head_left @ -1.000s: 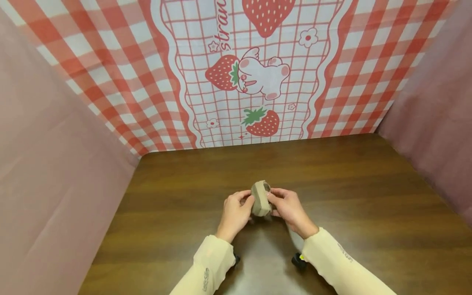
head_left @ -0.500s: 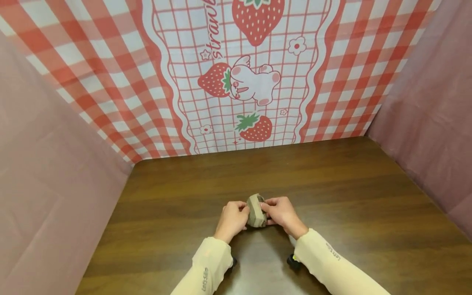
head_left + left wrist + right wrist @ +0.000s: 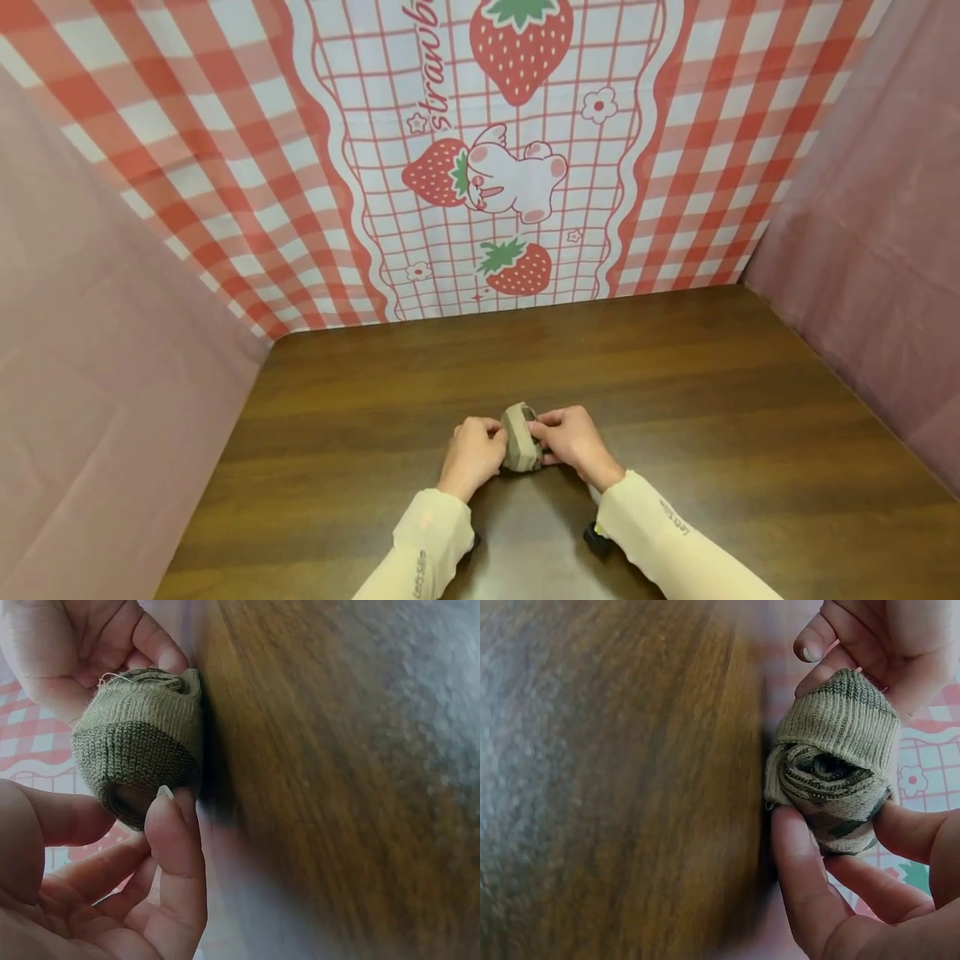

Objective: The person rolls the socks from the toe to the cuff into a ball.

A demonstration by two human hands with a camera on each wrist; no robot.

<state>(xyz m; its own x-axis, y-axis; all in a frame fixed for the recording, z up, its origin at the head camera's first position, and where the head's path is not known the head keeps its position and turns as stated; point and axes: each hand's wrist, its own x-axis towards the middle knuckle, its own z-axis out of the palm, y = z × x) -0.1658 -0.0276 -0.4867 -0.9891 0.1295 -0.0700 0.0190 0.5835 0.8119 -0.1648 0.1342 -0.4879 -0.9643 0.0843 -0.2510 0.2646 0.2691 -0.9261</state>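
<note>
A rolled-up knitted sock (image 3: 521,440), beige with dark green patches, is held between both hands close over the brown wooden table. My left hand (image 3: 471,454) pinches its left end; in the left wrist view, thumb and fingers sit at the rim of a round opening in the dark green band of the sock (image 3: 139,750). At the other end, my right hand (image 3: 576,442) grips with thumb and fingers. The right wrist view shows spiralled layers of the sock (image 3: 832,772) tucked under a ribbed beige cuff.
The wooden table (image 3: 360,375) reaches back to a red and white checked cloth (image 3: 285,167) printed with strawberries. Pink cloth (image 3: 112,375) hangs at the left, and more pink cloth (image 3: 862,250) at the right. A black device (image 3: 597,537) sits under the right sleeve.
Both hands and the rolled sock have come down and slightly nearer the person. The head view has shifted a little. The grip looks the same.
</note>
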